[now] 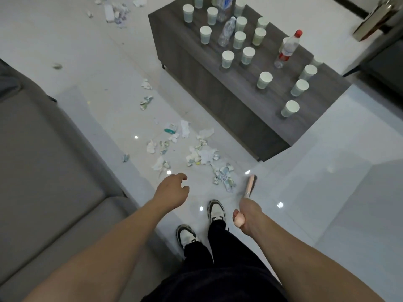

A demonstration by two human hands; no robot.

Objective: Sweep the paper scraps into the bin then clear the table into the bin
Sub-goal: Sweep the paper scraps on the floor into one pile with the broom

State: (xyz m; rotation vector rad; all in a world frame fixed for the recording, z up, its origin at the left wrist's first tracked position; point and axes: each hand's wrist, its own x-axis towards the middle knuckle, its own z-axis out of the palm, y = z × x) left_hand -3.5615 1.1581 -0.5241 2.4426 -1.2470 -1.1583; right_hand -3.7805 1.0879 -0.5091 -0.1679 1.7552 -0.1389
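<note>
Paper scraps (202,155) lie scattered on the floor (327,171) between the sofa (43,160) and the bench (218,88), thickest off the bench's near corner; we note a second cluster (115,9) on the floor beyond its far end. Our right hand (247,215) grips a pink-handled brush (249,186), bristle end just beside the nearest scraps. Our left hand (172,190) hangs free, fingers loosely curled, holding nothing. Paper cups (246,40) and bottles (287,47) crowd the bench top.

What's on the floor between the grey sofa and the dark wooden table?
In the head view, crumpled white paper scraps litter the glossy white tiled floor between the grey sofa and the dark wooden table.
</note>
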